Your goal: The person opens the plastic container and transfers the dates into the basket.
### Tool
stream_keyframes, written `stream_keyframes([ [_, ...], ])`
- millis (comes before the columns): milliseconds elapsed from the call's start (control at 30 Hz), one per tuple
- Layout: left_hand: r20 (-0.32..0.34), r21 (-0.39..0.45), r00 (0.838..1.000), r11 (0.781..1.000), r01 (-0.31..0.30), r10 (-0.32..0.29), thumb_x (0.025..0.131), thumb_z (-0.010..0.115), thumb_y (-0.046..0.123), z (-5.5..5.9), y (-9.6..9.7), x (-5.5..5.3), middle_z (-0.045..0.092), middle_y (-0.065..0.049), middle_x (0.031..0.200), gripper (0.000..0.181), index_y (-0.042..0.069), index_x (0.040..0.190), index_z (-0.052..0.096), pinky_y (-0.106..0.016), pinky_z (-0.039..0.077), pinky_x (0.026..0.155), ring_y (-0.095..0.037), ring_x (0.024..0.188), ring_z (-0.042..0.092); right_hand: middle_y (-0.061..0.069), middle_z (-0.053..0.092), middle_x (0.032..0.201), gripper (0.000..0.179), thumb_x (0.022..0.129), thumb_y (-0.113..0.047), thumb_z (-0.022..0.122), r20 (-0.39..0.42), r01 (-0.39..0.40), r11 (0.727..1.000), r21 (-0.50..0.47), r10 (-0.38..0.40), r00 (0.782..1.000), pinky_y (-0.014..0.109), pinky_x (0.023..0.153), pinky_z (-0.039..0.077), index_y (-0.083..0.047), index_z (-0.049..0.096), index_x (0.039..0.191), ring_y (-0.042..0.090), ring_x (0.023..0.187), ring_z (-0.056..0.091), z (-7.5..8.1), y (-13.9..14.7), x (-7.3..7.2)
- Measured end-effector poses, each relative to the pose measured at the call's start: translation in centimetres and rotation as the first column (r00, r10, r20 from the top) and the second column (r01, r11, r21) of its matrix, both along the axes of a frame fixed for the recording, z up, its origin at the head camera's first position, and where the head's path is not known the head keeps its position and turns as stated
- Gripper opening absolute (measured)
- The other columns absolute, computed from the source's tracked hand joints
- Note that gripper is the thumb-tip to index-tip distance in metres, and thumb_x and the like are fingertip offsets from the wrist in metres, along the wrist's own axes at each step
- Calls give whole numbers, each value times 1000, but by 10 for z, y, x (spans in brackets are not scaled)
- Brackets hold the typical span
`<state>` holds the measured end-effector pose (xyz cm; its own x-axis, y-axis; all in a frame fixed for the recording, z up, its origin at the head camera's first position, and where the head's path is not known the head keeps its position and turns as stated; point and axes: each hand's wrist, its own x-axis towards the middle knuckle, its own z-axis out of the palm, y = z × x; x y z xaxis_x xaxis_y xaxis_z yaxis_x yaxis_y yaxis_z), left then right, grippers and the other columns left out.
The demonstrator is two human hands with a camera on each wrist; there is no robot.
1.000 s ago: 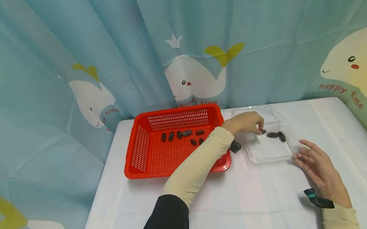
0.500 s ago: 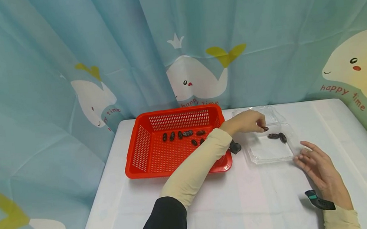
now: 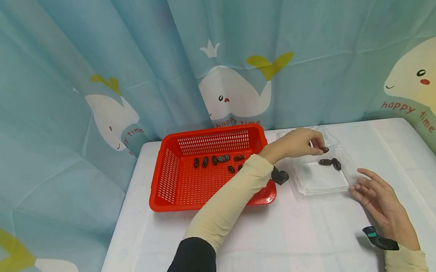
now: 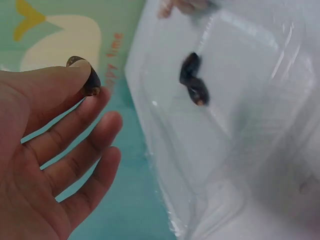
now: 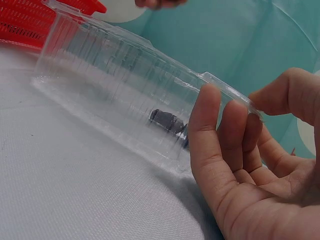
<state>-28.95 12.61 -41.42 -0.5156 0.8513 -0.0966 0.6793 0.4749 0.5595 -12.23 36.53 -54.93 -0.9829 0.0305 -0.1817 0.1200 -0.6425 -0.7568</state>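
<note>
In the head view my left hand (image 3: 296, 142) is over the back part of a clear plastic box (image 3: 321, 190), pinching a dark brown date (image 3: 325, 150) between thumb and fingertips. The left wrist view shows that date (image 4: 91, 82) held at the thumb tip, the other fingers spread loosely. Two more dates (image 4: 194, 80) lie end to end inside the box, towards its right side. My right hand (image 3: 382, 203) pinches the box's near right corner; in the right wrist view its thumb is on the rim and its fingers (image 5: 205, 120) lie against the outer wall.
Left of the box stands a red plastic basket (image 3: 178, 209) with several dates (image 3: 205, 161) on its floor; my left forearm crosses its right part. The box's clear lid (image 3: 327, 135) lies folded back behind it. A whale-print curtain (image 3: 147, 72) borders the white table (image 3: 269, 246).
My left hand has moved right and slightly back over the box, carrying the pinched date with it. The right hand keeps its place at the box corner.
</note>
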Motion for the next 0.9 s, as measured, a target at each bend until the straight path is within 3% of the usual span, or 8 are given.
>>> stream_keyframes([
  [233, 29, 129, 999, 991, -25, 22, 101, 69, 23, 8, -23, 14, 73, 5, 104, 14, 15, 111, 74, -8, 47, 85, -3, 95, 65, 2, 63, 103, 39, 108, 1, 43, -7, -17, 1000, -10, 17, 1000, 28, 86, 63, -19, 67, 130, 14, 91, 71, 0, 1, 0],
  [500, 144, 226, 984, 965, -134, 102, 101, 70, 19, 16, -59, 28, 72, 4, 105, 15, 13, 113, 74, -8, 51, 86, -5, 97, 66, 2, 64, 99, 39, 107, 2, 43, -31, -10, 1000, 3, 10, 999, 28, 87, 63, -18, 68, 129, 14, 91, 72, 1, 0, 1],
  [667, 169, 254, 975, 950, -183, 143, 101, 70, 19, 15, -81, 35, 73, 2, 107, 15, 13, 114, 74, -12, 52, 85, -7, 96, 66, 1, 63, 101, 39, 107, 2, 43, -15, -8, 1000, 3, 8, 1000, 28, 87, 63, -20, 67, 129, 13, 91, 71, 0, 0, 2],
  [800, 202, 282, 957, 924, -259, 206, 99, 71, 19, 10, -99, 39, 75, 1, 107, 15, 14, 114, 74, -16, 53, 80, -10, 89, 67, 0, 63, 100, 39, 108, 1, 44, 1, -5, 1000, 9, 5, 1000, 28, 87, 63, -21, 68, 128, 13, 90, 71, 0, -1, 2],
  [900, 271, 314, 928, 888, -335, 255, 99, 72, 19, 6, -110, 43, 76, 0, 108, 16, 15, 114, 75, -19, 54, 76, -13, 85, 68, 1, 64, 98, 38, 107, 1, 44, 2, -2, 1000, 16, 2, 1000, 28, 86, 63, -21, 68, 128, 14, 90, 72, 0, -2, 3],
])
